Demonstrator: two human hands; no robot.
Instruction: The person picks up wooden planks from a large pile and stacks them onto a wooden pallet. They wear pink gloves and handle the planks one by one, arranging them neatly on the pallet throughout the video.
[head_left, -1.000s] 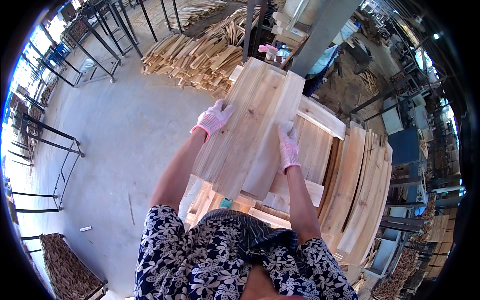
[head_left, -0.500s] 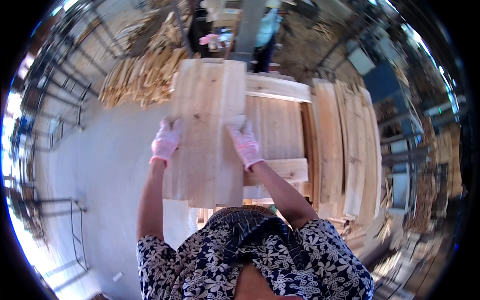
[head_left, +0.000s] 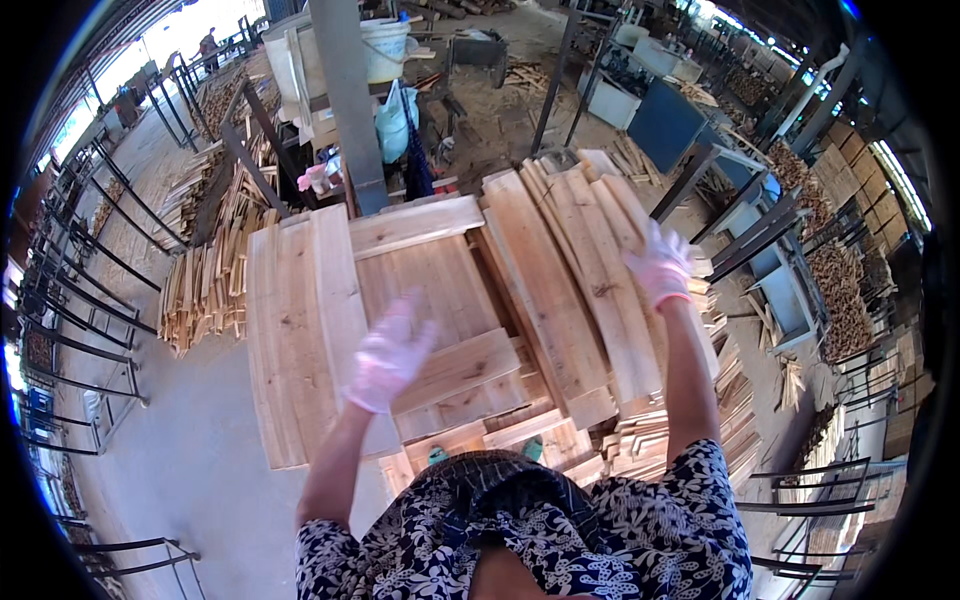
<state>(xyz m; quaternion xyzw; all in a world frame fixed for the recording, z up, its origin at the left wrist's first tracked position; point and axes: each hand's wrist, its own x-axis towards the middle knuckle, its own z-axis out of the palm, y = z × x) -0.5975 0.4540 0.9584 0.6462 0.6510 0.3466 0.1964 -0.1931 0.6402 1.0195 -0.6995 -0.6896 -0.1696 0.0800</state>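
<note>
My left hand (head_left: 393, 355), in a pale pink-white glove, hovers open over a light wood panel (head_left: 425, 280), its fingers apart and slightly blurred. Two shorter boards lie across that panel: one at the far end (head_left: 418, 226) and one at the near end (head_left: 458, 368). To the left rests a wide panel of joined boards (head_left: 300, 330), which neither hand is holding. My gloved right hand (head_left: 660, 268) is open with fingers spread, at the right side of a stack of long planks (head_left: 600, 285). Whether it touches the outermost plank I cannot tell.
Bundled wood strips (head_left: 215, 285) lie at the far left. A grey post (head_left: 350, 110) stands beyond the panels, beside a hanging pale-blue bag (head_left: 397, 122) and a white bucket (head_left: 385, 50). More stacked boards (head_left: 640, 440) lie low at the right, and black metal racks (head_left: 90, 330) line the left.
Both hands have let go of the wide panel, which now lies at the left. My right hand has moved right to the plank stack; my left hand is over the middle panel. The view has shifted.
</note>
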